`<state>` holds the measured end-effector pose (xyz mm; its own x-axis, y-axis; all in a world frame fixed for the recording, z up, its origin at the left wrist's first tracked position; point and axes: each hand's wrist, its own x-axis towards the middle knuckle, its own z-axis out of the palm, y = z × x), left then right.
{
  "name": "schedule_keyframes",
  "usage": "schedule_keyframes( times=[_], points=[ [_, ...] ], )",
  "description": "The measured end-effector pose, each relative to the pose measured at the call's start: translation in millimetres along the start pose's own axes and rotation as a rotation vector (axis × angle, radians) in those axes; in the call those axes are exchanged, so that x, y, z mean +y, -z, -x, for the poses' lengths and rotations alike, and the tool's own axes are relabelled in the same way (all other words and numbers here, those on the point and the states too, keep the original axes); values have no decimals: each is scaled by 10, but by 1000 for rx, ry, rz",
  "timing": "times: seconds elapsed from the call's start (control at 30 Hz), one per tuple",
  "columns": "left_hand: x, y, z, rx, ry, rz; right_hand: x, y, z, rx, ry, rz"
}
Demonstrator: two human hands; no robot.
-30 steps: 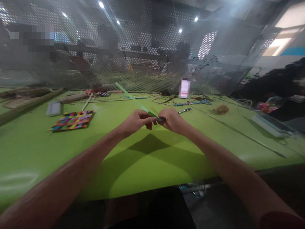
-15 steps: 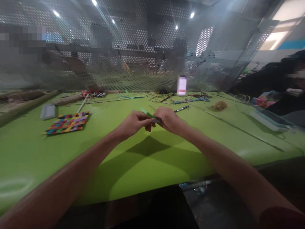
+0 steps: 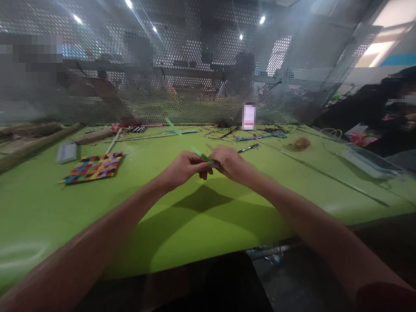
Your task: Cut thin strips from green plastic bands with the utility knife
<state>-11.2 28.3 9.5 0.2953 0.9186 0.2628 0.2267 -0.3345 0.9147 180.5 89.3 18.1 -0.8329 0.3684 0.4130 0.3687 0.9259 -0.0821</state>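
My left hand (image 3: 188, 167) is closed in a pinch, thumb on top, at the middle of the green table (image 3: 182, 251). Touching or almost touching it, my right hand (image 3: 227, 160) is curled closed. Between them they grip a thin green strip (image 3: 200, 154), which slants up and away to the left; its far part is pale and blurred. A small flat grey piece (image 3: 213, 164) shows between the left thumb and the right fingers; whether it belongs to the strip cannot be made out. Both hands are raised above the table, casting a shadow.
A colourful woven mat (image 3: 94, 167) lies at left near a clear box (image 3: 66, 152). Beyond my hands are a black pen (image 3: 248, 148) and a phone with a lit screen (image 3: 248, 116). At right are a long thin stick (image 3: 331, 177), a tan bundle (image 3: 300, 143) and a plastic tray (image 3: 367, 164).
The far end of the green strip has shifted slightly, reaching further up and left. Both hands stay almost in place.
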Motion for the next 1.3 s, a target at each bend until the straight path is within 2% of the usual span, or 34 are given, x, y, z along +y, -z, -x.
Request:
schedule_keyframes(
  times=[0.5, 1.3],
  points=[
    [20, -4, -13, -29, 48, 56, 25, -48, 8, 34, 45, -71],
    [-21, -1, 1, -16, 33, 66, -53, -71, 4, 76, 38, -209]
  ],
)
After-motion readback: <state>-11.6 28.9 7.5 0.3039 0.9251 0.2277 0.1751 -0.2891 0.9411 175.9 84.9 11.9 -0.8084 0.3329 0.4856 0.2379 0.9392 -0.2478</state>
